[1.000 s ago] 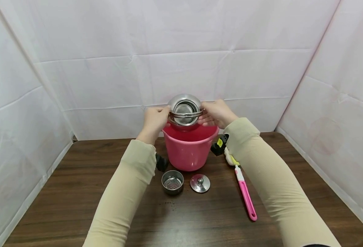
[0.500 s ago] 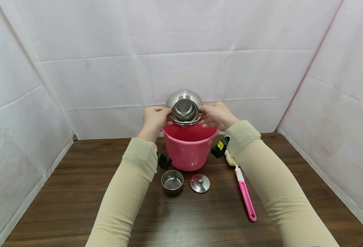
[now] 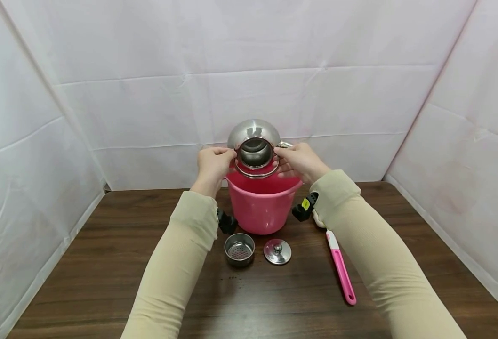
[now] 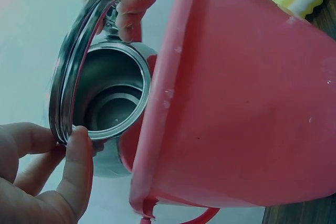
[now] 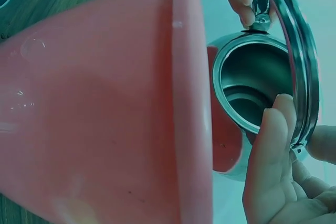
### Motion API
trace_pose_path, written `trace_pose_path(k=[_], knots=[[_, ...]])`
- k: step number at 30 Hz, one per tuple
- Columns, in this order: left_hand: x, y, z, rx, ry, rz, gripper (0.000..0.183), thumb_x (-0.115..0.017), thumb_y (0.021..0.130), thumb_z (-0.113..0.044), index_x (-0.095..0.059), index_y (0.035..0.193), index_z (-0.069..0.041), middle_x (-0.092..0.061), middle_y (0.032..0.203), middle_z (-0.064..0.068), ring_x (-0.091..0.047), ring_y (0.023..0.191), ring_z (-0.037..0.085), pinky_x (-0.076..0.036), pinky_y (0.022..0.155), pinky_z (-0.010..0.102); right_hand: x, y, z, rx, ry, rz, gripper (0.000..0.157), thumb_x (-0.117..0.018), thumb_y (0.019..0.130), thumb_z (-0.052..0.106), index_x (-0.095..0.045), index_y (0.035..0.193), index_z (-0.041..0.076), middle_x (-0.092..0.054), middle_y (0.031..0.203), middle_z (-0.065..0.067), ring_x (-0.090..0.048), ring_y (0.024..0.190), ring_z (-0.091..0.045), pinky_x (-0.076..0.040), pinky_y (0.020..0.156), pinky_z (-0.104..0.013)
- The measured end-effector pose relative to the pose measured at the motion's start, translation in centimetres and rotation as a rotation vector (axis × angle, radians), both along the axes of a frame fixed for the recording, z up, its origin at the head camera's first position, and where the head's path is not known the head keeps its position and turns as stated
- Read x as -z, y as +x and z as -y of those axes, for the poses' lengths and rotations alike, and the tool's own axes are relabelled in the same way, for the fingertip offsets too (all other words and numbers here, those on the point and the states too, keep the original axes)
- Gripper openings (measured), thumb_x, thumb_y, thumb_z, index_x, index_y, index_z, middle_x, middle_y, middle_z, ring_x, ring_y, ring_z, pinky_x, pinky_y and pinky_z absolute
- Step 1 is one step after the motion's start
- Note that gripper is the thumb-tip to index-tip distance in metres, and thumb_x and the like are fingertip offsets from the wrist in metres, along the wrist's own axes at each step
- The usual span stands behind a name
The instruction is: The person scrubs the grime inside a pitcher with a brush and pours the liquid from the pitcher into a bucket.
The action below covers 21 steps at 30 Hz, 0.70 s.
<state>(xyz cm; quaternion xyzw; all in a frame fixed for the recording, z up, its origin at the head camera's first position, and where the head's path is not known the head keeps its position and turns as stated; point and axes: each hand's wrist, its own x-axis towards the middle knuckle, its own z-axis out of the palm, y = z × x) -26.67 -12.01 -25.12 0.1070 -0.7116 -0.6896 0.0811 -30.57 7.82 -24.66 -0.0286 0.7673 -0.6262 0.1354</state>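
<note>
A shiny stainless steel teapot [image 3: 253, 129] is held above the pink bucket [image 3: 259, 212], tipped with its mouth toward me and downward. My left hand [image 3: 211, 169] pinches the left end of its hooped metal handle [image 3: 255, 175]. At the other end, my right hand [image 3: 301, 162] pinches the handle near its joint, with the remaining fingers loosely bent. Both wrist views look into the lidless teapot [image 4: 143, 72], whose inside walls [image 5: 244, 66] are bare metal. Behind the bucket's rim [image 5: 191, 93], part of the teapot's body is hidden.
On the wooden table [image 3: 105, 263] in front of the bucket stand a steel strainer cup [image 3: 239, 249] with a perforated bottom and a round knobbed lid [image 3: 277, 252]. Dark specks lie near them. A pink-handled sponge brush [image 3: 342, 270] lies to the right. White sheeting [image 3: 147, 113] surrounds the table.
The teapot has tipped further, its base rising and its mouth turning toward me and down. A short spout now shows at its right. Both hands keep their hold on the handle.
</note>
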Motion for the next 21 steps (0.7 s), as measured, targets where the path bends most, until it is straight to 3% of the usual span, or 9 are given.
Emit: trace_pose_path(k=[9, 21], knots=[[0.46, -0.06, -0.08, -0.008, 0.009, -0.034, 0.020, -0.060, 0.087, -0.007, -0.071, 0.103, 0.002, -0.063, 0.098, 0.007, -0.059, 0.065, 0.009, -0.053, 0.063, 0.024, 0.30, 0.47, -0.22, 0.011, -0.016, -0.056, 0.030, -0.055, 0.096, 0.024, -0.061, 0.100, -0.005, -0.063, 0.071, 0.000, -0.061, 0.057, -0.008, -0.055, 0.058, -0.025], [1.06, -0.33, -0.17, 0.000, 0.008, -0.066, 0.020, -0.062, 0.088, -0.005, -0.070, 0.104, 0.001, -0.065, 0.104, 0.013, -0.063, 0.077, 0.012, -0.056, 0.076, 0.029, 0.62, 0.78, -0.62, 0.000, -0.023, -0.094, 0.030, -0.056, 0.096, 0.021, -0.058, 0.108, -0.006, -0.065, 0.071, 0.003, -0.063, 0.059, -0.008, -0.055, 0.060, -0.024]])
